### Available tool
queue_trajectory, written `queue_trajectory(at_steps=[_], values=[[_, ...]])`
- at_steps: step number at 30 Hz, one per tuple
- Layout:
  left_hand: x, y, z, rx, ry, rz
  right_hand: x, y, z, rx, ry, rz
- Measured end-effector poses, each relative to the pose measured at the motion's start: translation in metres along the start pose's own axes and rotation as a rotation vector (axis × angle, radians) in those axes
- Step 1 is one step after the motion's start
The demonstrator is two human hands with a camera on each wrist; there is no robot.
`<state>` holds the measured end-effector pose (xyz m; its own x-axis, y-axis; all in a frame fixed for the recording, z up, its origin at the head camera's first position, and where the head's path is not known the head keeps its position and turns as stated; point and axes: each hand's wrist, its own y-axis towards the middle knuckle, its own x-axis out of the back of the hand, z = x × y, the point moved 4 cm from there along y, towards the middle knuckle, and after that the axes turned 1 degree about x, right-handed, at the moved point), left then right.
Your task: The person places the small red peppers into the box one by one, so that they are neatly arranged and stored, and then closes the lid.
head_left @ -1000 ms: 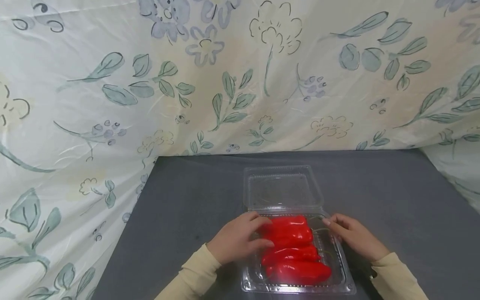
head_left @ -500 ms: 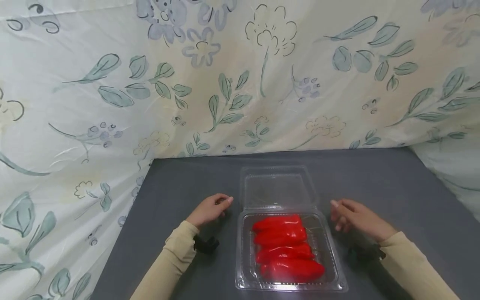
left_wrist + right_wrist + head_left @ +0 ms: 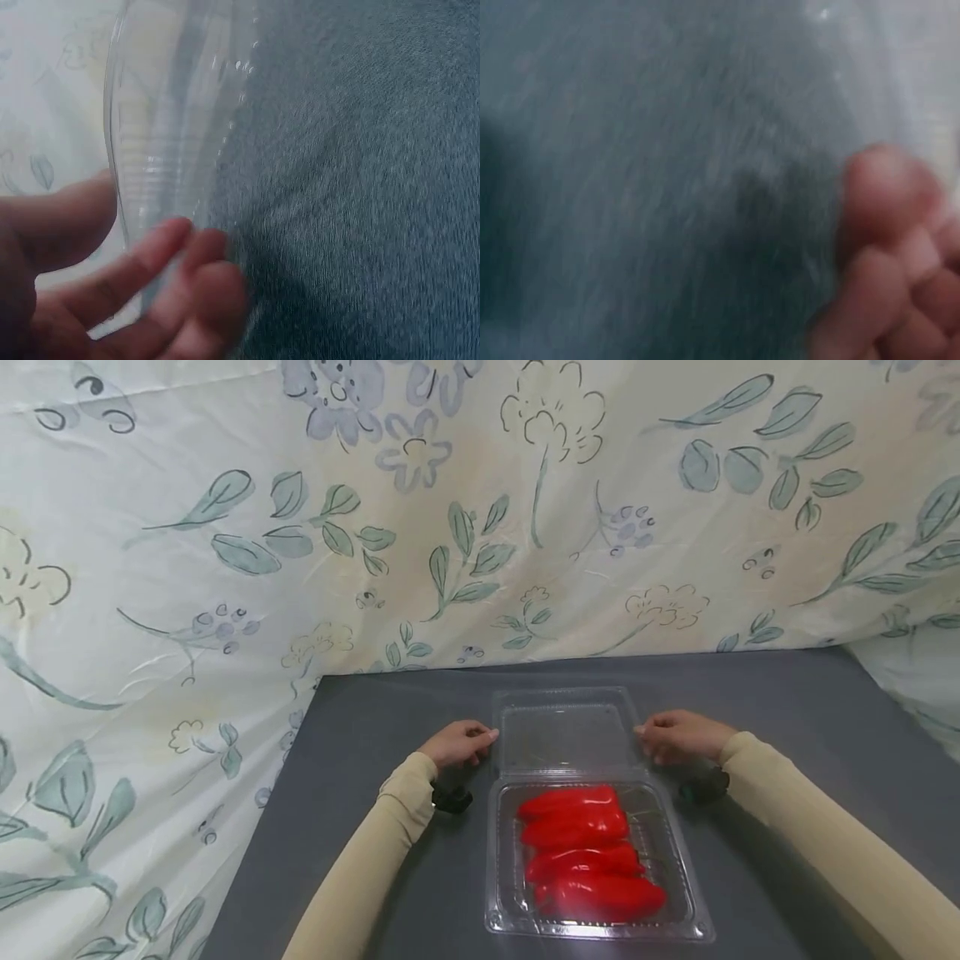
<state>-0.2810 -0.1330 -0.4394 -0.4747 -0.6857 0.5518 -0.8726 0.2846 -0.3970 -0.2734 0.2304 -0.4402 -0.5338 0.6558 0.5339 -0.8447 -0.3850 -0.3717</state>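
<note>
A clear plastic clamshell box (image 3: pixel 600 930) stands on the dark cloth with its lid (image 3: pixel 566 739) laid back, away from me. Several red peppers (image 3: pixel 592 852) lie side by side in the base, their thin stems to the right. My left hand (image 3: pixel 457 743) is at the lid's left edge. In the left wrist view its thumb touches the rim of the lid (image 3: pixel 172 135), and a gap shows between thumb and bent fingers. At the lid's right edge is my right hand (image 3: pixel 678 735), fingers bent; blur in the right wrist view hides whether it grips the rim.
Dark grey cloth (image 3: pixel 360 727) covers the table around the box. Behind it and at both sides hangs a pale curtain (image 3: pixel 450 510) printed with flowers and leaves. A small black device (image 3: pixel 452 798) sits under the left wrist, another (image 3: pixel 705 785) under the right.
My left hand left the peppers, swung out to the left, then came forward to the lid's edge. My right hand moved off the box's right side and forward to the lid. The peppers stayed put.
</note>
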Motion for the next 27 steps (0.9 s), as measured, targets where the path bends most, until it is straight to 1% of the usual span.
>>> queue_trajectory(at_steps=[3,6,12,16,21,27], values=[[0.000,0.001,-0.003,-0.024,-0.022,-0.042,-0.002,0.004,0.002,0.020,0.018,-0.015],[0.003,0.003,-0.007,-0.037,-0.054,-0.086,0.000,0.005,0.006,0.018,-0.015,-0.075],[0.013,0.007,-0.017,-0.053,-0.044,-0.167,0.011,0.007,0.016,-0.005,-0.031,-0.161],[0.020,0.006,-0.026,-0.066,-0.029,-0.206,0.020,0.005,0.026,0.017,-0.050,-0.166],[0.028,-0.003,-0.035,-0.089,-0.025,-0.227,0.029,-0.005,0.038,0.035,-0.108,-0.184],[0.044,-0.027,-0.053,-0.174,-0.007,-0.238,0.036,-0.025,0.065,0.078,-0.138,-0.209]])
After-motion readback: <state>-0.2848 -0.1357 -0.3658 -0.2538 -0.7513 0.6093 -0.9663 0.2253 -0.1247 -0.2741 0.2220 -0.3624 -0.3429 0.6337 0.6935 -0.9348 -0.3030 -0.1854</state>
